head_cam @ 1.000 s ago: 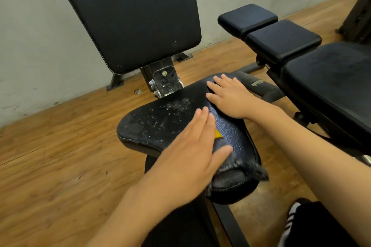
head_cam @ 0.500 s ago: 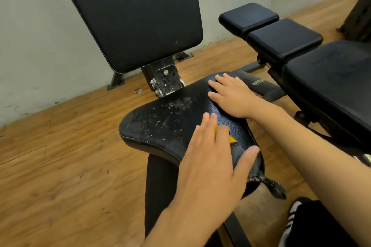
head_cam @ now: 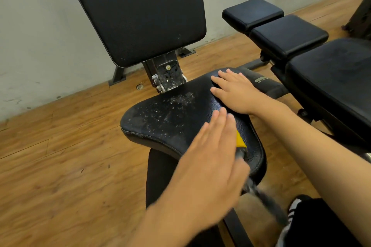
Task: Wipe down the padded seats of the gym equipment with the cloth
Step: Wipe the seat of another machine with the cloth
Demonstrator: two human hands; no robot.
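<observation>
A black padded seat [head_cam: 168,118] fills the middle of the view, speckled with pale dust on its left and back part. My left hand [head_cam: 210,158] lies flat with straight fingers on a dark cloth with a yellow patch [head_cam: 240,139], pressing it on the seat's front right part. Most of the cloth is hidden under the palm; a blurred grey tail [head_cam: 267,204] hangs off the seat's front edge. My right hand [head_cam: 234,92] rests flat on the seat's back right corner, fingers straight. The upright black backrest pad [head_cam: 136,10] stands behind the seat.
A second bench [head_cam: 329,82] with two small black pads [head_cam: 289,34] stands close on the right. A metal hinge bracket [head_cam: 168,76] joins seat and backrest. Wooden floor [head_cam: 60,156] spreads to the left, a grey wall [head_cam: 40,36] behind. A striped shoe [head_cam: 295,208] shows at bottom right.
My left hand has slid with the cloth toward the seat's front edge and a little left, and the cloth's tail now swings off the front. The right hand has stayed in place.
</observation>
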